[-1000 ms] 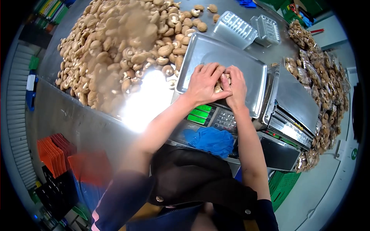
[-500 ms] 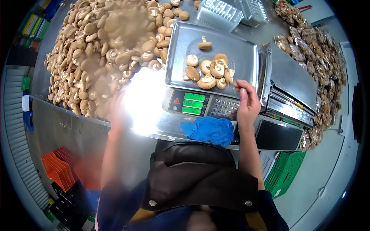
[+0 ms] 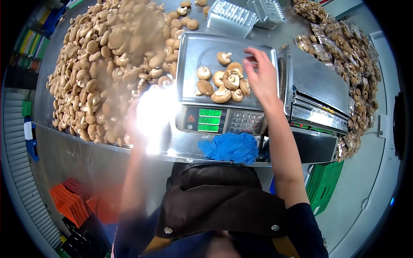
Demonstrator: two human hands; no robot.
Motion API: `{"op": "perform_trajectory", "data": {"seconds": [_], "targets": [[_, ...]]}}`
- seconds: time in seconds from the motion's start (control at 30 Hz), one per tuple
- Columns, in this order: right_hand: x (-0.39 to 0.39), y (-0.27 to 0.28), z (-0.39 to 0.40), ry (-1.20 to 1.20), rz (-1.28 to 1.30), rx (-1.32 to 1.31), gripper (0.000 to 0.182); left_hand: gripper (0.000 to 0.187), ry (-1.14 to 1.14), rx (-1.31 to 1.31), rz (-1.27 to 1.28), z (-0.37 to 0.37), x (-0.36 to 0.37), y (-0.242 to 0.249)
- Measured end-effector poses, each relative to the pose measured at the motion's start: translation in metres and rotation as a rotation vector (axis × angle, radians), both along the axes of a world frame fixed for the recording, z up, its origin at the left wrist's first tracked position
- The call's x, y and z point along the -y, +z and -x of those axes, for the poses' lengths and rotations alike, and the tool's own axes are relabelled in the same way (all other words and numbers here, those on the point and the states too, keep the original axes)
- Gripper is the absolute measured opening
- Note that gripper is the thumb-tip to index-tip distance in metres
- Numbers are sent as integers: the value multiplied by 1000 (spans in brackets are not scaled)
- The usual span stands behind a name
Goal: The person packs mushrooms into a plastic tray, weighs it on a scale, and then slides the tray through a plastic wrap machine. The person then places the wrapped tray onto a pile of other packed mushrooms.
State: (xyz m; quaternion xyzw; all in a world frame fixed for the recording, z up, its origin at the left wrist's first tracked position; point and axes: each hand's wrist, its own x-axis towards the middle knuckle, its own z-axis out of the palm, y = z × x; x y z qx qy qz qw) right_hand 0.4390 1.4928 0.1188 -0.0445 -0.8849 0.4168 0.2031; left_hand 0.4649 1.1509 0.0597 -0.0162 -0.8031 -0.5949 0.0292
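Note:
My right hand [image 3: 261,77] is over the right side of the scale's metal tray [image 3: 189,56], fingers apart and holding nothing, just right of a small group of mushrooms [image 3: 231,80]. One more mushroom [image 3: 223,58] lies on its side higher on the tray. Below the tray, the scale's display [image 3: 210,120] glows green. My left hand [image 3: 137,118] is at the lower right edge of the big mushroom pile [image 3: 90,69]; glare and blur hide its fingers. A crumpled blue cloth or glove [image 3: 230,147] lies in front of the scale.
Clear plastic trays [image 3: 230,18] stand behind the scale. To its right is a metal sealing machine [image 3: 318,81], with many bagged mushrooms [image 3: 359,64] beyond it. Orange crates [image 3: 71,202] are low at the left, a green crate [image 3: 323,185] low at the right.
My right hand has moved up from the tray's lower right corner to over its right side. The uppermost mushroom on the tray has tipped from stem-up onto its side. The view has shifted slightly.

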Motion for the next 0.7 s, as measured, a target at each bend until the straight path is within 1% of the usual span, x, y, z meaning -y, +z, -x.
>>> {"op": "perform_trajectory", "data": {"seconds": [0.03, 0.07, 0.1, 0.13, 0.2, 0.23, 0.27, 0.3, 0.33, 0.37, 0.4, 0.43, 0.47, 0.53, 0.6, 0.63, 0.7], "targets": [[-4, -4, 15, 2, -102, 142, 35, 32, -8, -41, -63, 7, -13, 4], [-4, -6, 28, -25, -194, 225, 38, 32, -17, -81, -125, 14, -27, 8], [-1, -9, 41, -51, -286, 310, 41, 32, -37, -85, -120, 20, -46, 24], [2, -10, 51, -76, -377, 396, 44, 32, -90, -20, -402, 24, -65, 34], [4, -9, 71, -17, -426, 606, 48, 35, -177, -100, -471, 30, -99, 38], [5, -8, 77, 12, -450, 711, 50, 38, -207, -286, -186, 35, -109, 44], [7, -9, 81, 46, -440, 725, 49, 40, -234, -468, 102, 38, -119, 50], [7, -10, 85, 78, -430, 738, 48, 44, -282, -552, 152, 41, -131, 49], [7, -13, 87, 109, -419, 749, 47, 42, -365, -478, 190, 46, -140, 34], [6, -21, 88, 120, -366, 665, 44, 44, -426, -501, 364, 49, -145, 23], [7, -19, 88, 132, -356, 644, 43, 47, -485, -522, 538, 51, -149, 15], [8, -16, 88, 144, -348, 624, 43, 53, -504, -432, 540, 49, -153, 9], [5, -14, 88, 156, -338, 604, 43, 56, -509, -442, 581, 49, -153, 5], [-3, -10, 85, 57, -229, 367, 47, 58, -505, -431, 593, 50, -151, 9], [-15, -2, 74, -66, -103, 185, 49, 61, -496, -436, 486, 54, -148, 3], [-22, -5, 68, -86, 96, 207, 48, 65, -490, -448, 474, 54, -149, 5], [-31, -4, 41, -75, 147, 186, 48, 74, -508, -481, 499, 55, -149, 11]]}}
